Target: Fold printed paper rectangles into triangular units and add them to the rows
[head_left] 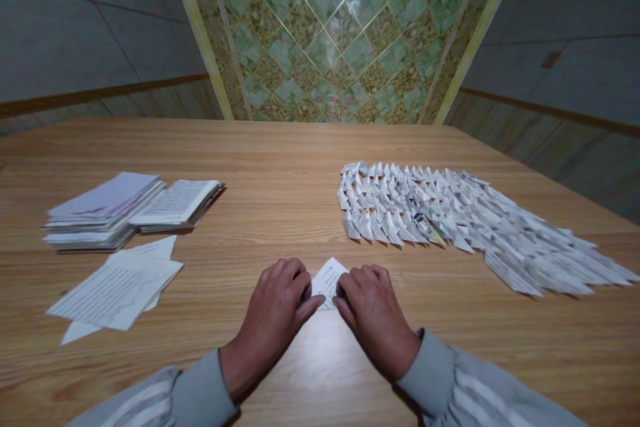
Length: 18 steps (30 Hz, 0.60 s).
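A small folded piece of printed paper (329, 278) lies on the wooden table (280, 167) between my two hands. My left hand (277, 310) rests knuckles up with its fingers curled and pressed onto the paper's left edge. My right hand (373, 313) mirrors it, its fingers bent down on the paper's right edge. Most of the paper is hidden under both hands; only a pointed tip shows.
Rows of several small folded paper pieces (450, 213) cover the table's right side. At the left lie a stack of printed sheets (103, 210), an open booklet (180, 202) and loose printed pages (117, 287). A tiled wall (330, 33) rises behind.
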Available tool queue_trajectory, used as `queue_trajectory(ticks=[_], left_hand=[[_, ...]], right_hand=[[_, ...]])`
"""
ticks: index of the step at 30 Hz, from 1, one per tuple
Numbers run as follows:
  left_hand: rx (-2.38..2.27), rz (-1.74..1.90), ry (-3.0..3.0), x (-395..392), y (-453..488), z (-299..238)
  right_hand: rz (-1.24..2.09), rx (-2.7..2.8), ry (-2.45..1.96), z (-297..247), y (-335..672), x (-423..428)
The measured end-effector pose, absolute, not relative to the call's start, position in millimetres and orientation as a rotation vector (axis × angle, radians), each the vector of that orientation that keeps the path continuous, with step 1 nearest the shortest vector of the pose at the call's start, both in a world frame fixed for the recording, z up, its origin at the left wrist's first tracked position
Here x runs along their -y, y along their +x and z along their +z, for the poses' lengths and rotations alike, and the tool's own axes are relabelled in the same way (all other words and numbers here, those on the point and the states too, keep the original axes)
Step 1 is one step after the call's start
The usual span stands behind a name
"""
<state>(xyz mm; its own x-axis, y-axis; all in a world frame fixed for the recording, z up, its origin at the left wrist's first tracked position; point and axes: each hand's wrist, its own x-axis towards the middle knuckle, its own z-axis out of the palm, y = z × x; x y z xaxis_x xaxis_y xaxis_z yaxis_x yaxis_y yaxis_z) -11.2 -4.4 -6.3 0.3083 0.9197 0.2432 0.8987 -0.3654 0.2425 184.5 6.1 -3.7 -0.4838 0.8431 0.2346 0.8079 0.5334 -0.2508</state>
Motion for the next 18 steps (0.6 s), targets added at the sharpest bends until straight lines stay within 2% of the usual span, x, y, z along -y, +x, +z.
queue_trajectory(ticks=[5, 8, 14, 18], left_hand=[[-1.366, 0.728, 2.814, 9.7, -10.1, -5.8], [-1.162, 0.722, 2.956, 13.6, -7.0, -1.7], [-1.188, 0.661, 3.068, 13.3, -5.5, -0.7], [-1.21, 0.784, 3.027, 8.6, -8.4, -5.8]], right_hand=[[0.176, 2.446, -1.346, -3.0, 185.9, -6.8], [0.206, 2.426, -1.343, -4.2, 185.3, -7.7], [0.219, 2.385, -1.35, -5.3, 184.0, -8.1], [0.235, 2.354, -1.216, -0.7, 188.0, -7.1]])
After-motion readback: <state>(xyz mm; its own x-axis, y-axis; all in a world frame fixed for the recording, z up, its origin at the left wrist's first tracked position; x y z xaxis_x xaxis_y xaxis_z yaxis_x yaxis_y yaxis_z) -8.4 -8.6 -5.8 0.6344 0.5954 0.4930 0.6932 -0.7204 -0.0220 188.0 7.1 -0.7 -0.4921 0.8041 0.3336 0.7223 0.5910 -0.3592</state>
